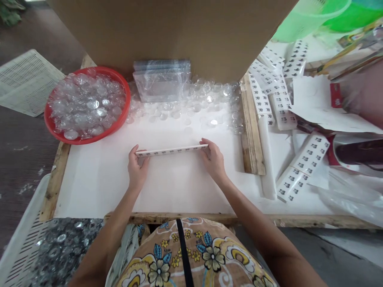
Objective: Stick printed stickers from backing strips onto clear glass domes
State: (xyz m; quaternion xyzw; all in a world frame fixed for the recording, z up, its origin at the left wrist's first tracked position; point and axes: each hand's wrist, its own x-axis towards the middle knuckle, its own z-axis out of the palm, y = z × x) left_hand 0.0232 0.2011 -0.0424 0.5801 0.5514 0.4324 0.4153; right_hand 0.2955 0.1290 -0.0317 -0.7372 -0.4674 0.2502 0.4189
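A narrow white strip (172, 151) printed with a row of small dark figures is held level above the white tabletop. My left hand (138, 167) pinches its left end between thumb and fingers. At the right end, my right hand (214, 159) grips it the same way. Beyond the strip, clear round discs (196, 107) lie scattered across the back of the work surface. Clear plastic packets (161, 81) stand among them, against a large cardboard box (179, 32).
A red basin (127, 105) heaped with clear discs sits at the left. Wooden rails (253, 147) edge the surface. Printed white sheets (303, 167) lie on the right, near green baskets (299, 24). A white crate (22, 239) of dark shiny pieces is at lower left.
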